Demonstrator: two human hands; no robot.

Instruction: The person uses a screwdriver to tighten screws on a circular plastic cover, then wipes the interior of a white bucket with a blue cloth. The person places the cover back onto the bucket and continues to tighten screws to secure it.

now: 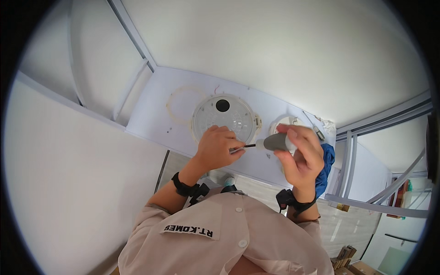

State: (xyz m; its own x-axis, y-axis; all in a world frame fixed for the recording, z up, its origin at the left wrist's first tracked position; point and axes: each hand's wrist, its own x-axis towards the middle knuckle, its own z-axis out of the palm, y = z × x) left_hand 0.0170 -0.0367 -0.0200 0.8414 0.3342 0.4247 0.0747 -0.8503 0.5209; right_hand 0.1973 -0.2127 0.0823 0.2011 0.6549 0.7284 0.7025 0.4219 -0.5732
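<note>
My right hand (302, 151) is closed round the grey and white handle of a screwdriver (275, 143), its dark shaft pointing left. At the tip of that shaft, the fingers of my left hand (219, 145) are pinched together; whatever small thing they hold is hidden. Both hands are raised over the near side of a round white lid-like part (251, 109), which lies on the table. It has a clear, greyish inner face, a black disc (222, 106) near its far edge and small tabs at its sides.
A pale yellowish ring (170, 106) lies left of the round part. At the right are a smaller round white piece (293, 120), another screwdriver (317, 131) and blue cloth-like material (326, 167). Small dark bits (169, 130) dot the white table (146, 114). White walls and frame bars enclose it.
</note>
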